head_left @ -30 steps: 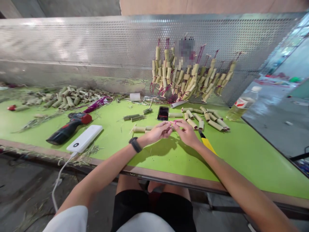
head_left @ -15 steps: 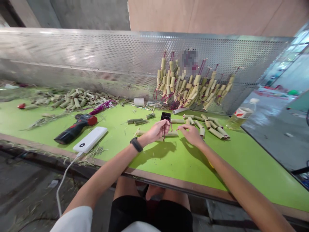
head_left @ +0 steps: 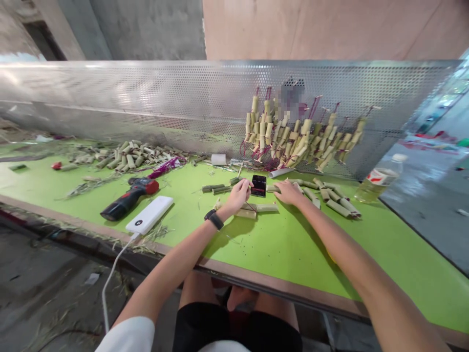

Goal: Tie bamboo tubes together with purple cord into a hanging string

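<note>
My left hand [head_left: 240,194] is closed in a pinch beside the phone [head_left: 259,186], with a thin dark-red cord [head_left: 250,207] running down from its fingers. Just below it lie short bamboo pieces [head_left: 267,208] that the cord appears to reach. My right hand [head_left: 290,192] reaches to the right of the phone, its fingers closed over a bamboo piece [head_left: 272,188] lying on the table; the fingers partly hide it. More bamboo pieces joined in a bunch [head_left: 339,205] lie right of that hand.
Strung bamboo figures [head_left: 293,137] hang on the perforated metal panel [head_left: 164,105]. A bottle [head_left: 379,180] stands at the right. On the left are a cordless drill [head_left: 128,198], a white power bank [head_left: 150,215], purple cord [head_left: 164,167] and a heap of bamboo pieces [head_left: 126,155].
My right hand has moved away from the left, out to the bamboo piece beside the phone. The left hand has lowered slightly, uncovering the phone. The whole view has shifted a little.
</note>
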The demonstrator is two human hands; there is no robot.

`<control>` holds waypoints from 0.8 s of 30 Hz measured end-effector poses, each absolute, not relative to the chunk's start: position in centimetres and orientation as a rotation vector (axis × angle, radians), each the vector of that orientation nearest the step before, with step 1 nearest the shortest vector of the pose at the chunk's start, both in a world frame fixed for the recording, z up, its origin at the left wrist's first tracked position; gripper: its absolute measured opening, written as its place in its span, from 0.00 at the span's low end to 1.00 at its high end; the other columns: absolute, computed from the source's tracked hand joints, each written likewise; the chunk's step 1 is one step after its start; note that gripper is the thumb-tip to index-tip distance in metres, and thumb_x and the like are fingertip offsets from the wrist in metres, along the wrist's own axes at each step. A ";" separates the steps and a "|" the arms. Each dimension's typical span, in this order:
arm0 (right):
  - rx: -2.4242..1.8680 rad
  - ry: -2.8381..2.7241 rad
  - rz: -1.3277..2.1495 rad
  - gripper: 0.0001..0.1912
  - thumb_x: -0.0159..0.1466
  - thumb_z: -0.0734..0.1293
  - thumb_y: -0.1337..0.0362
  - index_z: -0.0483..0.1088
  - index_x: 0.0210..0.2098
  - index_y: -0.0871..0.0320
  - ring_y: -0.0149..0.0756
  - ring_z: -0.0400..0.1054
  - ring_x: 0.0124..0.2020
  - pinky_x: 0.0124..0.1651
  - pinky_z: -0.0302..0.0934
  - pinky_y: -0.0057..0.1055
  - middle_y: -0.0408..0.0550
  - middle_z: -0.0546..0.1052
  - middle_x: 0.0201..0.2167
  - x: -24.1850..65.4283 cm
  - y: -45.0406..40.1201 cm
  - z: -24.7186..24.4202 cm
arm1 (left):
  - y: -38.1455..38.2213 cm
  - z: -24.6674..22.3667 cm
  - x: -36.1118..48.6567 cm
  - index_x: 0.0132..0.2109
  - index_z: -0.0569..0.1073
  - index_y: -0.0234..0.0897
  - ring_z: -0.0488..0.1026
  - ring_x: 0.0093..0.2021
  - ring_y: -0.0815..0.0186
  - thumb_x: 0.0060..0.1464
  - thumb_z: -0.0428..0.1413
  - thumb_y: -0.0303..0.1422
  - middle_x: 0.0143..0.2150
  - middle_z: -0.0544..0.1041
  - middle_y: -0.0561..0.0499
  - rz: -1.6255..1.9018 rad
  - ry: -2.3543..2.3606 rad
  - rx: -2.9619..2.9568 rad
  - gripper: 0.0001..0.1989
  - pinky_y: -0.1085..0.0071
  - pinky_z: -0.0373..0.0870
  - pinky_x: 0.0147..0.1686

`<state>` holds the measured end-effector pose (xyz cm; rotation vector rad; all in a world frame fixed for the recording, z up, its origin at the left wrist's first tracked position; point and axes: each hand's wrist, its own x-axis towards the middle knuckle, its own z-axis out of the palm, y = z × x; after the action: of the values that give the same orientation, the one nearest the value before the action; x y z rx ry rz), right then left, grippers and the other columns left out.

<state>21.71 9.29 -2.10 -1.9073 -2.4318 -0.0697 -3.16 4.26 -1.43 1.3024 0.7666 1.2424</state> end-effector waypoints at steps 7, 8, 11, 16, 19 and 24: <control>-1.762 -2.417 -0.132 0.22 0.72 0.60 0.57 0.72 0.59 0.60 0.61 0.66 0.62 0.64 0.60 0.60 0.65 0.75 0.60 22.0 8.8 -0.5 | 4.0 -1.9 -3.2 0.28 0.64 0.38 0.50 0.21 0.73 0.65 0.52 0.59 0.21 0.54 0.60 1.229 0.739 1.500 0.30 0.72 0.48 0.24; -1.717 -2.347 -0.137 0.22 0.73 0.59 0.56 0.71 0.60 0.60 0.60 0.67 0.60 0.62 0.62 0.59 0.66 0.76 0.59 22.0 8.2 -0.2 | 3.8 -1.9 -3.2 0.28 0.66 0.37 0.50 0.21 0.73 0.65 0.52 0.59 0.21 0.54 0.60 1.194 0.725 1.526 0.30 0.71 0.48 0.24; -1.555 -2.203 -0.100 0.23 0.74 0.58 0.52 0.70 0.60 0.60 0.57 0.70 0.53 0.57 0.65 0.56 0.64 0.77 0.54 21.8 5.2 -0.1 | 3.3 -1.8 -3.1 0.33 0.71 0.36 0.51 0.22 0.71 0.65 0.51 0.58 0.22 0.55 0.59 1.089 0.665 1.627 0.28 0.70 0.48 0.26; -1.394 -2.282 0.030 0.18 0.75 0.58 0.53 0.72 0.56 0.52 0.55 0.72 0.52 0.59 0.65 0.56 0.58 0.78 0.51 20.5 -0.8 -2.3 | 2.0 -1.5 -3.0 0.28 0.61 0.38 0.55 0.27 0.69 0.68 0.49 0.46 0.26 0.58 0.56 1.056 0.654 1.847 0.22 0.69 0.52 0.30; -1.389 -2.210 0.145 0.20 0.75 0.57 0.49 0.73 0.54 0.52 0.54 0.73 0.49 0.55 0.68 0.54 0.57 0.79 0.48 20.1 -2.4 -3.5 | 1.3 -1.2 -3.0 0.27 0.58 0.39 0.57 0.29 0.68 0.67 0.47 0.42 0.27 0.59 0.54 1.028 0.637 1.876 0.20 0.68 0.55 0.33; -1.302 -2.182 0.182 0.19 0.75 0.60 0.47 0.72 0.53 0.52 0.53 0.73 0.47 0.53 0.69 0.54 0.56 0.79 0.47 20.1 -2.6 -3.8 | 1.1 -1.0 -3.0 0.27 0.61 0.38 0.62 0.31 0.67 0.64 0.48 0.41 0.31 0.63 0.52 0.947 0.612 1.925 0.18 0.69 0.61 0.32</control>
<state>20.15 -2.58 -3.83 -1.3022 -2.1819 0.1817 -3.00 1.12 -1.03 1.9248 0.6119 0.9473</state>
